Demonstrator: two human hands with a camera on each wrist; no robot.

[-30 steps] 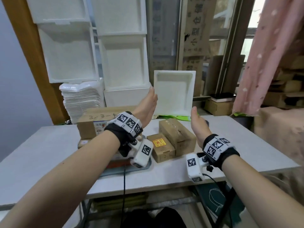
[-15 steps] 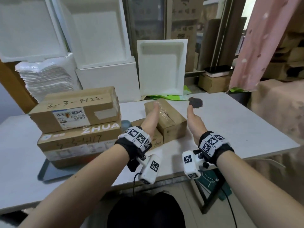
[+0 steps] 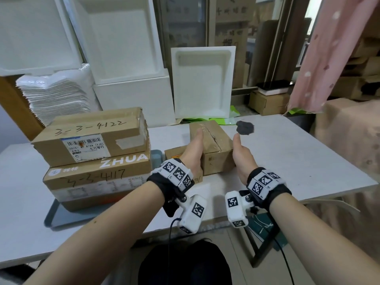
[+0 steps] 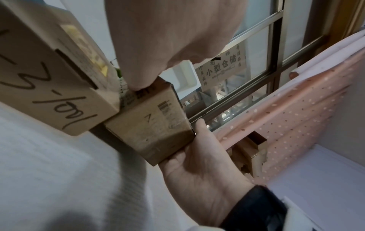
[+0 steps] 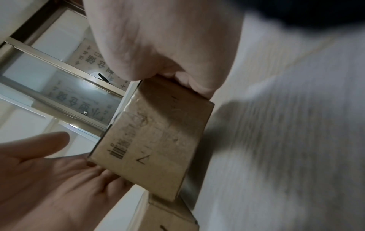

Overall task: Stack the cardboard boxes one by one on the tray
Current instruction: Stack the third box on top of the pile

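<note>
Two large cardboard boxes [image 3: 92, 138] are stacked on a grey-blue tray [image 3: 59, 214] at the table's left. To their right stands a small taped box [image 3: 218, 138] marked "7" [image 4: 154, 129] [image 5: 156, 140], against a flatter box with an orange label [image 3: 174, 155] [image 4: 49, 78]. My left hand [image 3: 193, 149] lies against the taped box's left side, thumb over its top edge. My right hand [image 3: 240, 155] [image 4: 201, 164] presses its right side, fingers straight and thumb up. The box sits on the table between my palms.
A white foam lid [image 3: 202, 81] leans at the table's back, with foam boxes and a pile of foam trays [image 3: 55, 95] behind the stack. A dark patch [image 3: 244, 127] marks the table right of the box. A pink curtain [image 3: 329, 54] hangs at the right.
Both hands were raised above the table a second ago. They have come down and closed in on the two sides of the taped box. The head view has tilted downward.
</note>
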